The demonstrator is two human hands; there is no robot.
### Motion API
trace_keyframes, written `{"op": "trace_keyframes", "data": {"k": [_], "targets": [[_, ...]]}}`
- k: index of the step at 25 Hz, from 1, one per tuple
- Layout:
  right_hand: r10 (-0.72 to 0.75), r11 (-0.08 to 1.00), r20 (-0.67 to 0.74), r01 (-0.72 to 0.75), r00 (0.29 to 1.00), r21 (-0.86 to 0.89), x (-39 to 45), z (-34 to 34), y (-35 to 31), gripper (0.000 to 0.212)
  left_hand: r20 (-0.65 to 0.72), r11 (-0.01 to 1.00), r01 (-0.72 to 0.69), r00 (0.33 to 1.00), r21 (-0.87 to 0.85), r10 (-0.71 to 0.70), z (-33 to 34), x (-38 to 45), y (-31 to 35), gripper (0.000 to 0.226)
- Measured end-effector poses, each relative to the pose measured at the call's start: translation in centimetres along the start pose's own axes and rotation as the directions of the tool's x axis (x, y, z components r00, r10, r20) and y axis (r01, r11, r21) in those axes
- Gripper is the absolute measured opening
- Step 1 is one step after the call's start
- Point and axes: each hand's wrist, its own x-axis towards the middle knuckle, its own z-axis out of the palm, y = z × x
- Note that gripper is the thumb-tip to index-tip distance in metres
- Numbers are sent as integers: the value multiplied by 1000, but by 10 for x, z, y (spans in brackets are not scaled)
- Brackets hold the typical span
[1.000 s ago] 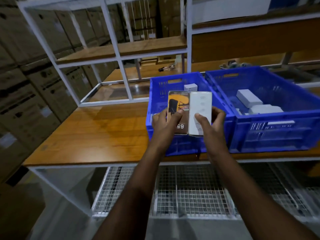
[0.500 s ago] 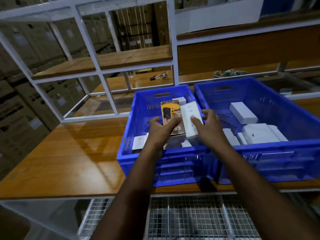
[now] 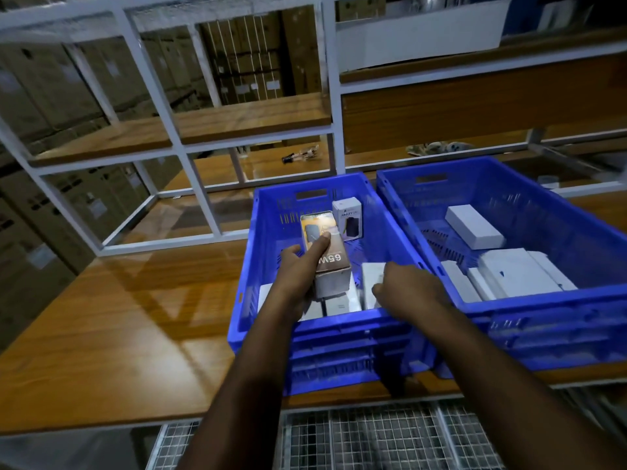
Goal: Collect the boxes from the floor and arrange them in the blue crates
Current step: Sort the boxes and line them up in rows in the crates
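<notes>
1. At frame centre the left hand [image 3: 298,269] has carried the orange 65W box [image 3: 327,256] from above the rim down into the left blue crate [image 3: 305,337], grip pinching it, forefinger along its top.
2. Just right, the right hand [image 3: 410,290] has lowered its white box [image 3: 373,283] to the crate floor; fingers curl on it, so release looks near.
3. The right blue crate [image 3: 543,313], at right, holds white boxes.

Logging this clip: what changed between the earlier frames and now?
Both hands came down from above the rim into the left crate. The right hand carried the white box down to the crate floor, apart from the 65W box. The left hand keeps its grip on that box. The right crate and its boxes stayed put.
</notes>
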Motion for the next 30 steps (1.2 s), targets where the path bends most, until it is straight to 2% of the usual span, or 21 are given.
{"op": "trace_keyframes", "data": {"k": [3,7,9,11,12,14,15,16,19,21,24,25,28,30], "targets": [[22,998,-124,-29,992,-60,3,-6,-6,17,95,998,4,995,61,-9,-9,4,4,47],[18,1000,-267,-16,964,8,16,-4,-14,20,183,996,86,979,22,-88,-23,12,9,42],[-3,984,-364,68,931,166,26,-1,-20,23,218,992,125,969,-32,-115,-28,20,10,43],[7,883,-449,205,893,422,39,-3,-28,27,276,984,158,952,-83,-130,-30,27,12,46],[33,769,-434,254,900,586,47,-7,-34,32,309,980,174,941,-99,-136,-32,31,15,49],[16,409,-260,230,966,883,58,-20,-49,53,362,977,194,920,-94,-148,-36,40,21,55],[-21,263,-170,170,985,950,64,-24,-54,61,372,980,186,917,-68,-148,-38,46,23,58],[-62,198,-109,119,992,973,69,-28,-57,63,371,985,171,917,-26,-149,-40,52,24,59],[-133,231,-68,98,989,968,90,-31,-61,41,354,987,160,923,5,-151,-42,70,35,49],[-82,178,-62,76,995,981,107,-31,-68,26,361,956,250,915,-155,-181,-41,81,44,51],[78,78,39,-45,996,996,129,-32,-76,31,251,882,303,942,-360,-221,-36,99,50,75],[113,73,66,-74,991,995,136,-31,-78,33,213,885,281,954,-370,-214,-33,101,52,72],[145,90,136,-150,980,985,150,-29,-82,31,158,887,253,965,-385,-207,-14,102,58,41],[119,140,164,-180,979,974,160,-26,-82,34,98,912,221,975,-346,-199,-2,112,62,38]]}}
